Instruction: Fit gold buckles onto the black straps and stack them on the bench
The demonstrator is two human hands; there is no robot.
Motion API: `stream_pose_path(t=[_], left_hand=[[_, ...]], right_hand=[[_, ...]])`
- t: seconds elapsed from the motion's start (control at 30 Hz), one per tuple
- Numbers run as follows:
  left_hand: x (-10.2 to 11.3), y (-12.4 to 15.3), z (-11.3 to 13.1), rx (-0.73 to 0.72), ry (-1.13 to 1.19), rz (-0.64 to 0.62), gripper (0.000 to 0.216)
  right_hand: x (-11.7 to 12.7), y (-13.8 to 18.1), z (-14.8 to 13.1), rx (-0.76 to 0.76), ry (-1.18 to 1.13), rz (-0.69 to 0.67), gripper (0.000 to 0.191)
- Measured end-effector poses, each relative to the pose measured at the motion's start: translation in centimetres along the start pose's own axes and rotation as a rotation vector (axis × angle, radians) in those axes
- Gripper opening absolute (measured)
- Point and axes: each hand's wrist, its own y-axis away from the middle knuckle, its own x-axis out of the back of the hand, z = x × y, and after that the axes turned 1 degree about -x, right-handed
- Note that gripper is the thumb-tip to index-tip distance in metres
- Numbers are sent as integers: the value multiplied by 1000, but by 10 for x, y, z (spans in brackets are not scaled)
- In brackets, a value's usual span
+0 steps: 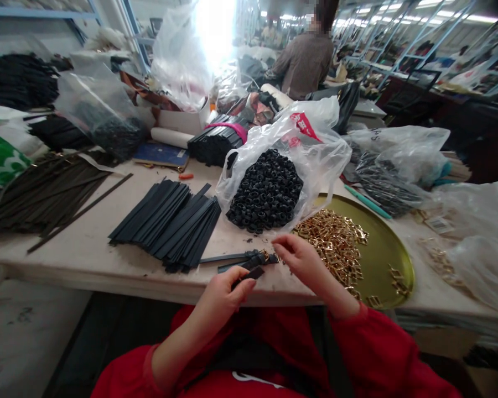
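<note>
My left hand (226, 290) is closed around a dark strap (255, 272), whose short end sticks out past the thumb. To the right, my right hand (302, 260) has its thumb and fingertips drawn together; whatever they may hold is too small to make out. Just beyond my hands lie a few black straps with gold buckles (257, 258). A stack of flat black strips (166, 221) is on the table to the left. Beyond my right hand, a plastic bag (323, 149) stands open, full of small black loops (265, 190). Gold buckles (336, 243) are heaped on a round gold tray (392, 249).
Brown strips (50, 193) lie at the far left. Behind are a blue notebook (161, 155), a bundle of black strips (218, 141) with a pink band, and several plastic bags. A teal pen-like tool (367, 201) lies by the tray. A person (307, 61) stands farther back.
</note>
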Motion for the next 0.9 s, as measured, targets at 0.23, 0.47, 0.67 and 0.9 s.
stream_pose_path(t=[0.23,0.47,0.67,0.9], left_hand=[[16,-21,-4,36,58,93,27],[12,-33,2,-108,-38,247,28],[4,-11,6,-140,-149,73,31],[1,4,10,-123,-282,-172,30]], right_hand=[[-21,-75,29,28,507,-88,8],[-16,-25,-8,-336,-660,-151,25],[-31,23,-25,-360,-928,1,27],[-30,56,-23,-380,-943,-156,31]])
